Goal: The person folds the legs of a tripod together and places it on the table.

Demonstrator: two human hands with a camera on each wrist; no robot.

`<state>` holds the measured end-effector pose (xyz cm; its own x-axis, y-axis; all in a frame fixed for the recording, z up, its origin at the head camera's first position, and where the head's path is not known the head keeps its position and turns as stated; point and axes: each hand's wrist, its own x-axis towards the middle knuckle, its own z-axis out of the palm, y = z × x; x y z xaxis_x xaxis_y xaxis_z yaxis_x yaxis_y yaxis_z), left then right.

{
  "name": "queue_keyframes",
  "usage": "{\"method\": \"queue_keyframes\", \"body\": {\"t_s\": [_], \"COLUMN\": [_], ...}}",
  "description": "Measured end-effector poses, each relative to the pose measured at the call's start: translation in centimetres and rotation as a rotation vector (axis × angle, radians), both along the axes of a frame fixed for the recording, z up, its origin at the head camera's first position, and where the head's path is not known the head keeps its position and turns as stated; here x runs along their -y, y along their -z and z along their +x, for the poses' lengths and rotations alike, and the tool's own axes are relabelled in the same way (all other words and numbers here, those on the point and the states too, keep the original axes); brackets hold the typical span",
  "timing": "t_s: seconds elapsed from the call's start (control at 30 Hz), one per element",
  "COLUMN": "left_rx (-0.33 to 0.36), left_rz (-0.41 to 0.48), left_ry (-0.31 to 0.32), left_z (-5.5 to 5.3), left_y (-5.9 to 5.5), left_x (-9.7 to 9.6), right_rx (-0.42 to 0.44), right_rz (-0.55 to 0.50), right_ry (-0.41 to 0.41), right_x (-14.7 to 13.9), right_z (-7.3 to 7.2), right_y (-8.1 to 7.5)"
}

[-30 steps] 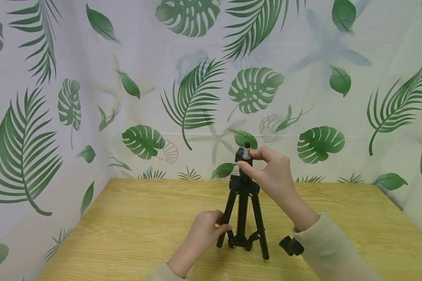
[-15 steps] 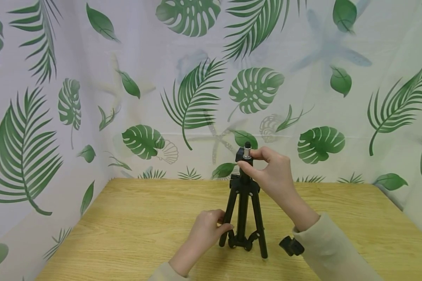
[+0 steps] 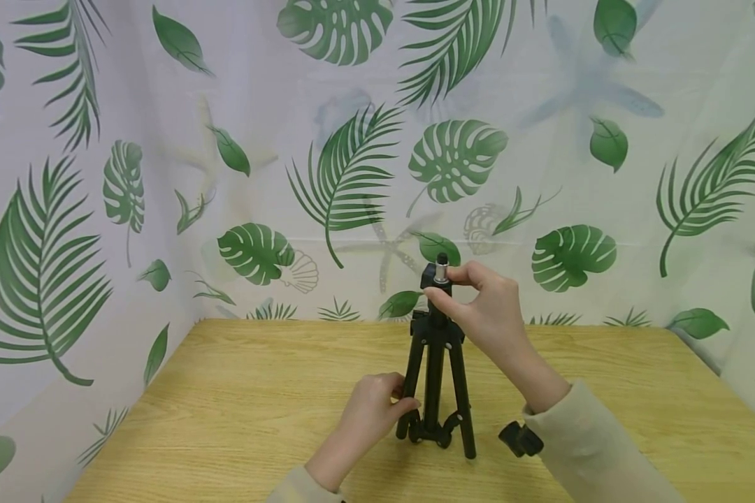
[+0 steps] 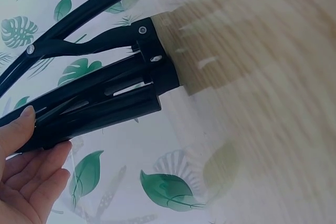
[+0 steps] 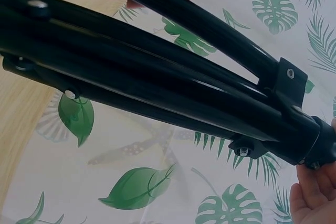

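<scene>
A small black tripod stands upright on the wooden table, its legs drawn close together. My right hand pinches its top just below the silver mounting screw. My left hand grips the lower part of the left leg near its foot. In the left wrist view the fingers lie curled along the black legs. The right wrist view looks down the legs from the top, with fingertips at the lower right edge.
A small black part lies on the table just right of the tripod, beside my right sleeve. A leaf-printed curtain closes off the back and both sides of the table.
My left hand has pushed the left leg inward, toward the centre column, so the legs stand narrower than a second ago. The right hand has kept its hold at the top.
</scene>
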<state>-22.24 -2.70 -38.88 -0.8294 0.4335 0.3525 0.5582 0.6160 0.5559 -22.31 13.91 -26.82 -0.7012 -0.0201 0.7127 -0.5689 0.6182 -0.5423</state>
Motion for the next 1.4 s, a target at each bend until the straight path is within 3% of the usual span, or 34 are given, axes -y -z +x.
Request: {"method": "queue_keyframes", "body": {"t_s": [0.27, 0.8, 1.4], "left_rx": [-0.048, -0.034, 0.118], "left_rz": [-0.006, -0.005, 0.003], "left_ry": [0.0, 0.012, 0.018], "left_z": [-0.13, -0.15, -0.82], "left_y": [0.18, -0.05, -0.15], "left_x": [-0.21, -0.64, -0.81], "right_rx": [-0.009, -0.008, -0.021], "right_rz": [0.005, 0.0, 0.019], "right_ry": [-0.001, -0.004, -0.006], "right_x": [-0.03, -0.06, -0.09], "right_z": [-0.04, -0.08, -0.08], "right_y": [0.06, 0.13, -0.12]}}
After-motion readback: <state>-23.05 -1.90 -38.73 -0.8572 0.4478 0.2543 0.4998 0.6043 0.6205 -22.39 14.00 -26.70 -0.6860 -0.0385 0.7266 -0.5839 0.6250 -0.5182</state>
